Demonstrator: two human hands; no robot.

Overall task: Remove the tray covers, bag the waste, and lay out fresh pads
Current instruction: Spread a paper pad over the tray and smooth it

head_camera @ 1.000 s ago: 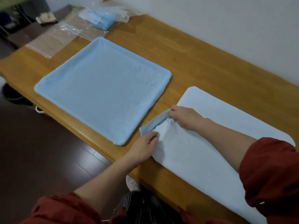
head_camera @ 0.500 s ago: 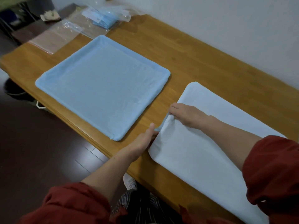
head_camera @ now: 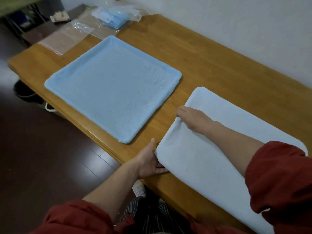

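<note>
A square tray wrapped in a light blue cover (head_camera: 113, 88) lies on the wooden table (head_camera: 211, 61) at the left. To its right lies a second tray under a pale white-blue pad (head_camera: 207, 149). My right hand (head_camera: 190, 118) grips the pad's left edge, knuckles up, fingers curled over the rim. My left hand (head_camera: 148, 162) sits at the near left corner, thumb up along the pad's edge, fingers reaching under the corner. Red sleeves cover both forearms near the camera.
At the table's far left end lie clear plastic bags (head_camera: 70, 38) and a bag of folded blue pads (head_camera: 116, 18). A white wall runs behind the table. Dark wooden floor lies to the left, with a dark bin (head_camera: 23, 92) under the table end.
The folded-up blue corner of the pad has been pulled flat and tucked over the tray's corner. My left hand slid down to the near corner; my right hand stays on the left edge.
</note>
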